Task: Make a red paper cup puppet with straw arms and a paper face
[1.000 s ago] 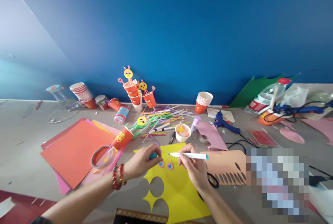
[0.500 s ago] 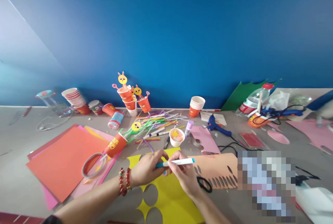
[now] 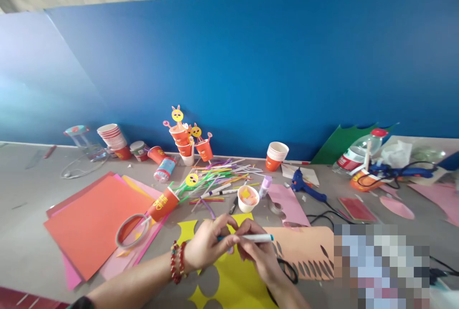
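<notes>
A wide, flat blue panel stands behind the long grey table. At the left of this table lies a flat orange paper sheet. In the nearer middle lies a bright yellow paper sheet, which has round holes. Above it, the left hand and the right hand come together. Just beyond them stands a round white paper cup. The slim white marker with blue ends is between the hands; both hold it with closed fingers, the left at one end.
</notes>
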Tool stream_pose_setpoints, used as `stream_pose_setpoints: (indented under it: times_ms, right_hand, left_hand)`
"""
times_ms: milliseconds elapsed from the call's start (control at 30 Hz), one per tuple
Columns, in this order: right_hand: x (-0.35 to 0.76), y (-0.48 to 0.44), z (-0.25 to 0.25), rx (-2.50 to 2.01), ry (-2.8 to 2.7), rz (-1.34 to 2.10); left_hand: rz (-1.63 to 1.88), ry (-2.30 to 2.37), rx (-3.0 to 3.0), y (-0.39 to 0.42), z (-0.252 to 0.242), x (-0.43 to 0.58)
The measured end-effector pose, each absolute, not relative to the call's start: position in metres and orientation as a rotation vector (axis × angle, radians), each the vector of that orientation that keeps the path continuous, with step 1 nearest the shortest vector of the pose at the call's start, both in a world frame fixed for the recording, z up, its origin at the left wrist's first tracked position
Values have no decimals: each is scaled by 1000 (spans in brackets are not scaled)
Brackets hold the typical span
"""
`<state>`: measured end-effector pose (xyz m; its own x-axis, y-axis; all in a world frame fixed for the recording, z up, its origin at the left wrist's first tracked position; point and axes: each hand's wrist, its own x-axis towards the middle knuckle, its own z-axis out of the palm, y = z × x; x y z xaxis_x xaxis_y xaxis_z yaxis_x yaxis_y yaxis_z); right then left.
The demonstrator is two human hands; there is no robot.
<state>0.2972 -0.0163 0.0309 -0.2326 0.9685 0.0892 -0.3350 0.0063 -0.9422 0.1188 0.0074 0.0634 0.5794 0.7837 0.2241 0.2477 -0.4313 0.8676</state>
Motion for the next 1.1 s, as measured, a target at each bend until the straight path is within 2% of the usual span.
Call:
stream_pose_setpoints:
  times_ms: [167,467,767,1000,1100]
  right_hand:
    - [302,-9,32,-930,-1041,1388]
    - [286,-12,19,-1059,-1496,1301]
    - [278,-16,9,-1070,-1434,1354]
    - [292,-7,24,-1064,-1347,1260]
    - [297,-5,26,-1045,-1139,1195]
  left_hand:
    - [810,835,2102,5,71,110]
    - [836,893,2354,-1,60,100]
    - [1024,891,2279,-2,74,106]
    - [641,848,2374,9,66,104]
    - [659,929,2458,15,60,93]
